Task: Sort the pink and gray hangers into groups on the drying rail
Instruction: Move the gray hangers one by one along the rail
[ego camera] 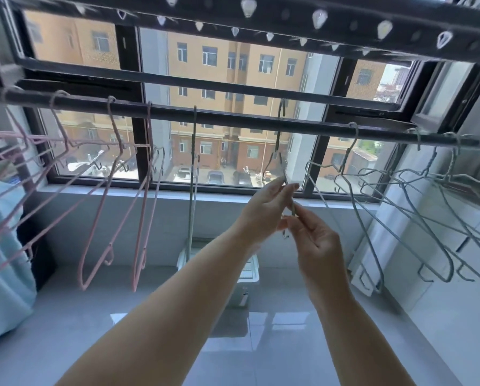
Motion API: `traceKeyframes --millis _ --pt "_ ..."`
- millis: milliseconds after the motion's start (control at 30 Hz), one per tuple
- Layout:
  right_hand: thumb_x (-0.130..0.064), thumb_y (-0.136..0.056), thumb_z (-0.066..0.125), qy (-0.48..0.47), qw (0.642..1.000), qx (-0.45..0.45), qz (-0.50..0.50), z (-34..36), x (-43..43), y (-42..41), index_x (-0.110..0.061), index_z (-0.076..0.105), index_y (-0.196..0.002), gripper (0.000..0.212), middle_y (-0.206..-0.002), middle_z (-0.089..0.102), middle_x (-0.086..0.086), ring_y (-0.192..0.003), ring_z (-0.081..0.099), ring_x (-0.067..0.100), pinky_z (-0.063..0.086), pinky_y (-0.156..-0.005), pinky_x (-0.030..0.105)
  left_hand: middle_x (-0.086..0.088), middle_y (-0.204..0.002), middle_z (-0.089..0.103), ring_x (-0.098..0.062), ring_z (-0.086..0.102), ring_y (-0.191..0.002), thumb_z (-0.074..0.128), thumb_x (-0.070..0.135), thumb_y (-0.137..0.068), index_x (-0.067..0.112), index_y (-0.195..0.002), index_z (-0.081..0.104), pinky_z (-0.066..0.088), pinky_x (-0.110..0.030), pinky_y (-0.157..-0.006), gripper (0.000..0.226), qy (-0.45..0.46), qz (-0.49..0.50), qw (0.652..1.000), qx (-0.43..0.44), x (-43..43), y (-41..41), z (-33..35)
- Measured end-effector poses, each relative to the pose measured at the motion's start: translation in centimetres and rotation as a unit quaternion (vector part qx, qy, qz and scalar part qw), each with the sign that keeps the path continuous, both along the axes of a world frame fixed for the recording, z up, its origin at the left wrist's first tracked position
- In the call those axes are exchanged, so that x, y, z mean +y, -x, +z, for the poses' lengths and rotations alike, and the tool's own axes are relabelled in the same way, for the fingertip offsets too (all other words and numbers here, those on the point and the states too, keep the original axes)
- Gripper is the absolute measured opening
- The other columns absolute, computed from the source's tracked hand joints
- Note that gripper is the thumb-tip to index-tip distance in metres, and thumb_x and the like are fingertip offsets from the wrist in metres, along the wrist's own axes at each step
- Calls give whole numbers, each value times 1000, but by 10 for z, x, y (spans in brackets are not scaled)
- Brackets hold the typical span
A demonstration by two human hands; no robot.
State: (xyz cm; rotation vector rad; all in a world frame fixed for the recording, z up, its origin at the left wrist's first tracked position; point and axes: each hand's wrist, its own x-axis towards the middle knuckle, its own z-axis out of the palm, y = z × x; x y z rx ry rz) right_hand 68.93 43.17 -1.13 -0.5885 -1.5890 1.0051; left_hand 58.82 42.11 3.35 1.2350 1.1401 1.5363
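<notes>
The left hand (263, 207) and right hand (315, 242) both pinch one gray hanger (278, 140) in curled fingers at mid-rail. Its hook appears to rest on the drying rail (233, 119). Pink hangers (143, 201) hang at the left, the other gray hangers (348, 151) at the right.

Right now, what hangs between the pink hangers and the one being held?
One gray hanger, seen edge-on, hangs on the rail between the pink hangers and the held hanger, in the head view.
</notes>
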Motion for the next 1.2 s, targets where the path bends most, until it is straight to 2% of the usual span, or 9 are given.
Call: traceKeyframes --millis 67,133,200,300,567,700,867,1000,1200 --pt "-6 -90 51 52 998 41 10 3 6 12 -16 61 -115 28 -81 73 -13 -83 66 -2 51 -79 11 7 -88 53 5 59 -64 37 25 -96 16 -118 49 46 -3 -56 26 4 14 1000 1 -3 5 -2" --pt "-3 -91 49 116 989 92 19 0 12 21 -10 62 -108 23 -71 72 -9 -76 67 1 53 -80 15 9 -103 56 9 58 -85 34 30 -97 19 -124 48 40 -1 -74 32 30 39 999 23 -9 8 -12" --pt "-3 -91 47 160 980 114 15 -7 15 26 -12 63 -97 18 -62 70 -9 -69 66 1 55 -76 15 3 -133 46 -5 42 -122 31 33 -98 18 -136 37 27 -14 -99 41 55 77 994 63 -14 10 -33" --pt "-5 -93 45 197 975 104 -16 -29 15 27 -14 63 -86 21 -57 66 -11 -59 61 0 52 -66 16 -4 -148 32 -16 29 -136 32 31 -97 18 -141 27 20 -32 -115 46 106 141 977 117 -24 10 -74" --pt "-5 -96 36 238 970 57 -5 -89 -7 -20 -10 64 -101 29 -54 46 -9 -56 44 7 42 -58 15 -9 -153 17 -23 16 -140 44 27 -93 18 -145 5 16 -36 -115 66 239 143 940 198 -48 31 -151" --pt "-7 -95 37 306 943 123 40 -107 -26 -69 -8 66 -100 30 -55 50 -7 -57 52 2 47 -58 11 -7 -155 -1 -28 2 -142 48 34 -90 18 -143 -13 9 -40 -115 83 304 110 878 353 -68 62 -182" --pt "-13 -90 40 358 918 168 38 -125 -41 -112 -2 65 -100 29 -56 47 -8 -59 49 2 45 -55 12 -11 -154 -12 -30 -9 -142 45 35 -91 17 -139 -24 0 -40 -115 86 282 164 811 486 -83 105 -195" --pt "-15 -88 41 374 908 184 31 -136 -49 -133 -6 72 -92 32 -54 44 -8 -58 52 1 43 -53 13 -8 -156 1 -31 -2 -142 40 35 -94 19 -143 -12 1 -39 -115 73 277 146 780 542 -88 131 -197" --pt "-24 -67 65 379 908 161 79 -137 -48 -160 -2 70 -96 37 -53 49 -6 -62 55 2 44 -54 13 -12 -136 47 -30 38 -127 46 27 -93 17 -140 30 27 -39 -108 51 267 99 805 521 -107 142 -198"
